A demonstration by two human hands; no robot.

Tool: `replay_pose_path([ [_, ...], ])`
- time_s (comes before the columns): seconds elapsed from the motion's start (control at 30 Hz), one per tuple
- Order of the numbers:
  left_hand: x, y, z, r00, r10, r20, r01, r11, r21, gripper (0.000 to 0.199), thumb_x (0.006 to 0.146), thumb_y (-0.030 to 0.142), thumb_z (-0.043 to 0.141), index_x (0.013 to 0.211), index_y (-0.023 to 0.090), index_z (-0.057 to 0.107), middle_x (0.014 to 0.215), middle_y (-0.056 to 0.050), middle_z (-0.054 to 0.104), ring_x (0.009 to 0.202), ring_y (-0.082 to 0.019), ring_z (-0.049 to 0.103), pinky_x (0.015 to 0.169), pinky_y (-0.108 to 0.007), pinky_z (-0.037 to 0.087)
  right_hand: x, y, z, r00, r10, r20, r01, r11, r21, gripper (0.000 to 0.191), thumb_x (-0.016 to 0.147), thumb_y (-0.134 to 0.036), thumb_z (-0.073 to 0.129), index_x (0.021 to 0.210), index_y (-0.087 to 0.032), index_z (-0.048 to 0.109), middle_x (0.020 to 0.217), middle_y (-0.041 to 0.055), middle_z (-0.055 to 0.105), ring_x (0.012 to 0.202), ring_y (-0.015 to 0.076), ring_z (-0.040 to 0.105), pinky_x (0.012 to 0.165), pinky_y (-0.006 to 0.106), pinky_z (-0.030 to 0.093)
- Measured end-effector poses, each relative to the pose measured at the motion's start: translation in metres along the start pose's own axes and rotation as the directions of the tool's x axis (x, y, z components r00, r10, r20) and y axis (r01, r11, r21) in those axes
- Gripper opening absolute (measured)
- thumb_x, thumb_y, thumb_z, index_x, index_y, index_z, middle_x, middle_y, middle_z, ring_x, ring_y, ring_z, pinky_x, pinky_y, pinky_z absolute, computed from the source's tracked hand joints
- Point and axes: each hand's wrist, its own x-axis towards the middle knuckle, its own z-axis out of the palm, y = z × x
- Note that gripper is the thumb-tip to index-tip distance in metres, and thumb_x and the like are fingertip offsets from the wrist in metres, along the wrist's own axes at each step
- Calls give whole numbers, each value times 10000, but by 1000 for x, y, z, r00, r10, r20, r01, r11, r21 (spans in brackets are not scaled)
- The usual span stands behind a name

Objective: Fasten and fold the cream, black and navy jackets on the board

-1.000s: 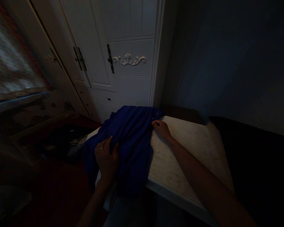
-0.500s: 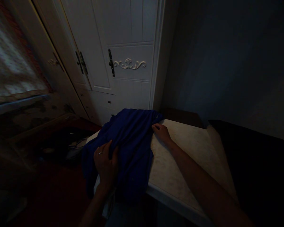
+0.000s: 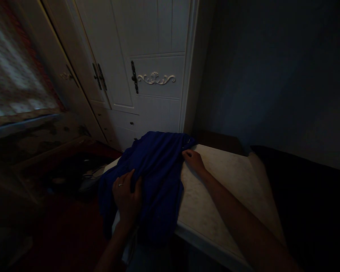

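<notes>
A dark blue garment [image 3: 161, 170] lies spread with wrinkles over a pale, marbled-looking tabletop [image 3: 226, 181], its near and left parts hanging past the edge. My left hand [image 3: 127, 194], with a ring on one finger, rests on the left part of the cloth; its thumb and bent fingers are apart. At the garment's right edge, near the far corner, my right hand [image 3: 194, 159] is closed in a pinch on the cloth. A small light mark shows on the garment just beyond those fingertips. Something whitish hangs below the cloth beside my left wrist.
A white wardrobe [image 3: 158, 109] with dark handles and carved trim stands behind the table. Dark items [image 3: 73, 175] lie on the red floor at left. A patterned curtain [image 3: 17, 75] hangs far left. At right is a black covered surface [image 3: 308, 196]. The room is dim.
Both hands and the garment stay in nearly the same place. The view has shifted very slightly, and the picture is a little darker.
</notes>
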Motion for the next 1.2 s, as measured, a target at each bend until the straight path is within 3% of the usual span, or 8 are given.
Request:
replay_pose_path([
  [1.0, -5, -4, 2, 999, 39, -15, -39, 999, -2, 391, 946, 377, 515, 1202, 104, 628, 1111, -149, 655, 1096, -268, 583, 1094, -489, 367, -3, -7, -3, 1000, 22, 22, -21, 1000, -23, 329, 826, -415, 495, 872, -179, 720, 925, 31, 722, 877, 152, 644, 827, 248, 471],
  [1.2, -4, -1, 1, 1000, 2, -2, -2, 999, -36, 379, 951, 379, 497, 1178, 125, 663, 1104, -135, 662, 1086, -260, 587, 1089, -500, 369, -3, -7, -3, 999, 32, 22, -32, 999, -6, 302, 817, -388, 509, 856, -176, 721, 936, 32, 725, 887, 150, 640, 829, 242, 466],
])
